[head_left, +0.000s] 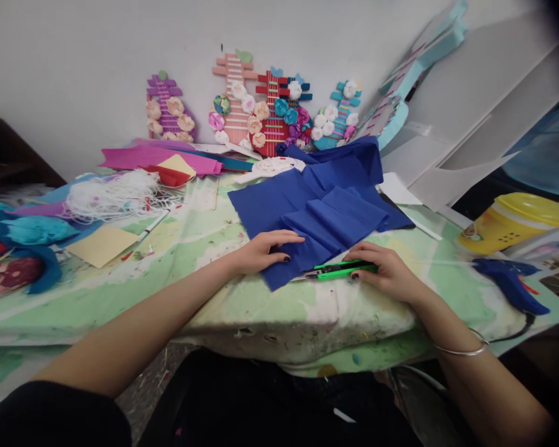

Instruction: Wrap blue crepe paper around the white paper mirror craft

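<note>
Craft workspace: paint-stained tablecloth, blue glue gun, white string bundle, flower-decorated miniature guitars along wall.

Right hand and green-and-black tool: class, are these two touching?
Touching. The head view shows the right hand closed on the green-and-black tool, its thumb lying across the near side.

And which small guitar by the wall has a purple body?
The leftmost guitar, with cream flowers. Its body is purple; the others are peach, red or blue.
</note>
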### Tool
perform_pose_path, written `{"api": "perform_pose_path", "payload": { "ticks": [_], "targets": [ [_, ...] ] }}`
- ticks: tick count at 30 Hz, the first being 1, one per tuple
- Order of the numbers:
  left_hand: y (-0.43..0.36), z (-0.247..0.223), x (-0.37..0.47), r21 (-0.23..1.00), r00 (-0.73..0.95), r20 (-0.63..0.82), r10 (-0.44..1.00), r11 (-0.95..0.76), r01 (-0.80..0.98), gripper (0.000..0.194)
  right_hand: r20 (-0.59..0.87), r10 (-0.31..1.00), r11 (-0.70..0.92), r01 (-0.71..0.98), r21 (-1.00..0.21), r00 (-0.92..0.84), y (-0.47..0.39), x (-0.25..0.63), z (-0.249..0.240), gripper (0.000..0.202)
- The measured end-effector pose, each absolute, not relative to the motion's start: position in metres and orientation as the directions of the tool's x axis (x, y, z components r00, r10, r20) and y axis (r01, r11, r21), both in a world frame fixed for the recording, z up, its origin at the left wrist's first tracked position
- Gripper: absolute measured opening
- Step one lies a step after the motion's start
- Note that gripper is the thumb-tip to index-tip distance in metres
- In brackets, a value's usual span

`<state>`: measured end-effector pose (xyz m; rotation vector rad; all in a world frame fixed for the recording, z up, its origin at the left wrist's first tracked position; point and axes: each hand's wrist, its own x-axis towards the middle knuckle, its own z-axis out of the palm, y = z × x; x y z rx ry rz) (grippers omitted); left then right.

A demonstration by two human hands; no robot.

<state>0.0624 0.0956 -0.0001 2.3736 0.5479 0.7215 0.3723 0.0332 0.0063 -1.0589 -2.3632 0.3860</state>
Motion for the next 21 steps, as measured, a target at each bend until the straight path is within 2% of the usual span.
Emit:
{"api": "perform_pose_path", "payload": {
  "ticks": [21],
  "targets": [
    [0.095,-0.006,0.065,0.532,0.836,0.345,0.427,-0.823,0.2,0.043,0.396,0.728,0.686,0.608,-0.4,-0.56,0.019,0.355,0.008,0.024]
  ]
}}
